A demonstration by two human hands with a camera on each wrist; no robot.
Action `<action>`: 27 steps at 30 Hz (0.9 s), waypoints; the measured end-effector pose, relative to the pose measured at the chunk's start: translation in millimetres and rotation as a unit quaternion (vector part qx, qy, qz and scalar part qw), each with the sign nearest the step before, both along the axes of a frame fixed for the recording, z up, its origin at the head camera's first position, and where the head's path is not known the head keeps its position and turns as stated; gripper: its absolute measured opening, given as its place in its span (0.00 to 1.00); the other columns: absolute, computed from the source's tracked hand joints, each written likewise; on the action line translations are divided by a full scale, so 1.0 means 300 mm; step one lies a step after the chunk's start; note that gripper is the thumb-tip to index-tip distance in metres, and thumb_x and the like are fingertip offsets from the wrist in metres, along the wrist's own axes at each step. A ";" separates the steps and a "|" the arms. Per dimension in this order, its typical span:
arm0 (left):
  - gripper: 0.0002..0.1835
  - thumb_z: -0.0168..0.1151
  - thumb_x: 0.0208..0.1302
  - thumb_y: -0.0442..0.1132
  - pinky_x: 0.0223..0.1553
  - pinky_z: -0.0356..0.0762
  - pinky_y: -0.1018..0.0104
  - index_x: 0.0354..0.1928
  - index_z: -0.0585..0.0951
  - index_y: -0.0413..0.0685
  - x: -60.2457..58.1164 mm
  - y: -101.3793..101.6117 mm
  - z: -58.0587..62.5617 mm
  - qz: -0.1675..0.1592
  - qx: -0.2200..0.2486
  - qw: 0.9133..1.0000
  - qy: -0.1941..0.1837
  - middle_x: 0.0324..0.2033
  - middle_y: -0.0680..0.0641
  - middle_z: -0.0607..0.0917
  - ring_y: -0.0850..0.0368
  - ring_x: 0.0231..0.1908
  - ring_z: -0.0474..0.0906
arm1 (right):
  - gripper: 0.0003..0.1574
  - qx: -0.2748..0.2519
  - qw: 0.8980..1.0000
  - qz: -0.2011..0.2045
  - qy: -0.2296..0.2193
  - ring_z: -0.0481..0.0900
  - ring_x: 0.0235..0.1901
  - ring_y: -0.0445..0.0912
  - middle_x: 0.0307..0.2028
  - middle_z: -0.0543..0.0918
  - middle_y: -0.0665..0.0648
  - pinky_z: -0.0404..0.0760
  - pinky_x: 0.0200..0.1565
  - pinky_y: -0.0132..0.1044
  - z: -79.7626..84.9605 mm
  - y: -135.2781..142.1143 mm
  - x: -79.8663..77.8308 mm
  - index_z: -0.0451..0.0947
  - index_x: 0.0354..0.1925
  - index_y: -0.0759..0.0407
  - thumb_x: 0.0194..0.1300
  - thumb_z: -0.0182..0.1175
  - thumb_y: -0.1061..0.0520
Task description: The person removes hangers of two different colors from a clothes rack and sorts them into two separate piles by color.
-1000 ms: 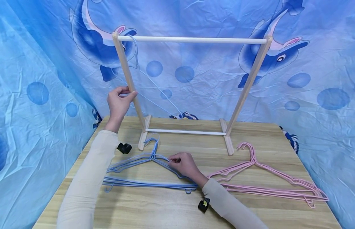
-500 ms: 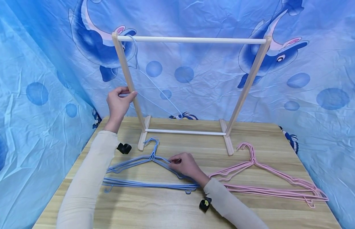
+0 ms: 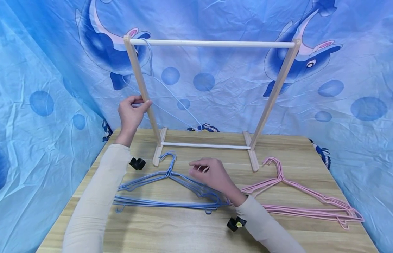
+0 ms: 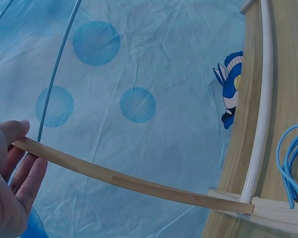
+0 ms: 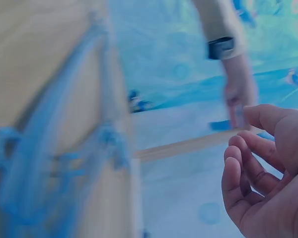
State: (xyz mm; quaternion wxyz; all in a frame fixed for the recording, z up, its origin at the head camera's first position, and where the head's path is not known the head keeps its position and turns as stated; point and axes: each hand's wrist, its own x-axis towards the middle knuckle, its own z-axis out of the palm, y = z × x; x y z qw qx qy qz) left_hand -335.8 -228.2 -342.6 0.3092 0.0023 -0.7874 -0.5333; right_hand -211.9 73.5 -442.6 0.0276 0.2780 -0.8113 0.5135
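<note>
My left hand (image 3: 130,114) pinches the left wooden post (image 3: 137,72) of a small clothes rack between thumb and fingers; the left wrist view shows the same grip on the post (image 4: 114,176). A light blue hanger (image 3: 150,59) hangs by its hook at the left end of the white top rail (image 3: 212,44). Just over the right arm of a stack of blue hangers (image 3: 169,172) lying on the table, my right hand (image 3: 213,175) hovers with loosely bent fingers. Nothing lies between its thumb and fingers (image 5: 233,173) in the right wrist view, where the blue hangers are blurred.
Pink hangers (image 3: 280,177) lie stacked on the right of the wooden table (image 3: 183,232), partly behind my right forearm. A white lower bar (image 3: 205,145) joins the rack's feet. Blue printed cloth (image 3: 357,70) surrounds the back and sides.
My right hand has come off the blue hangers, rising and shifting slightly right with its fingers spread apart. My left hand keeps its hold on the post.
</note>
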 end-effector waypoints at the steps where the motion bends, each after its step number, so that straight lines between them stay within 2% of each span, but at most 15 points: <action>1: 0.20 0.74 0.64 0.47 0.38 0.83 0.76 0.51 0.87 0.41 0.001 0.001 0.001 0.000 0.000 1.000 0.000 0.44 0.41 0.87 0.68 0.35 0.84 | 0.13 -0.004 1.000 -0.003 0.010 0.83 0.29 0.39 0.32 0.88 0.49 0.86 0.33 0.38 0.028 0.004 0.004 0.90 0.47 0.57 0.63 0.73 0.57; 8: 0.19 0.73 0.64 0.46 0.38 0.83 0.76 0.51 0.87 0.40 0.003 0.004 0.001 0.000 -0.003 1.000 -0.001 0.44 0.41 0.87 0.66 0.36 0.85 | 0.14 -0.007 0.996 -0.021 0.089 0.82 0.27 0.37 0.29 0.86 0.47 0.85 0.30 0.34 0.241 0.019 0.015 0.90 0.47 0.56 0.62 0.74 0.54; 11: 0.19 0.73 0.64 0.47 0.39 0.83 0.75 0.51 0.87 0.40 0.003 0.005 0.000 0.000 -0.002 1.000 -0.001 0.44 0.41 0.87 0.64 0.37 0.86 | 0.16 -0.001 0.991 -0.030 0.132 0.82 0.28 0.38 0.29 0.86 0.49 0.85 0.31 0.33 0.329 0.015 -0.008 0.90 0.47 0.58 0.62 0.74 0.54; 15: 0.20 0.73 0.64 0.47 0.39 0.83 0.75 0.51 0.87 0.41 0.001 0.007 -0.001 0.000 0.000 1.000 -0.005 0.44 0.41 0.87 0.63 0.37 0.86 | 0.16 0.007 0.985 -0.048 0.166 0.82 0.28 0.39 0.29 0.87 0.50 0.85 0.32 0.35 0.428 0.006 -0.054 0.90 0.47 0.58 0.62 0.74 0.52; 20: 0.20 0.73 0.64 0.47 0.39 0.83 0.75 0.51 0.87 0.41 0.003 0.005 -0.003 -0.001 0.004 1.000 -0.003 0.44 0.41 0.87 0.65 0.37 0.85 | 0.18 0.023 0.984 -0.065 0.165 0.83 0.30 0.40 0.31 0.87 0.50 0.82 0.32 0.37 0.505 -0.011 -0.115 0.89 0.51 0.54 0.64 0.73 0.49; 27: 0.20 0.73 0.64 0.48 0.41 0.84 0.73 0.51 0.87 0.41 0.006 -0.001 0.002 0.001 -0.002 1.000 -0.005 0.45 0.40 0.87 0.65 0.37 0.86 | 0.24 0.041 0.987 -0.083 0.129 0.83 0.37 0.41 0.40 0.87 0.52 0.80 0.32 0.39 0.546 -0.047 -0.182 0.87 0.56 0.48 0.63 0.73 0.44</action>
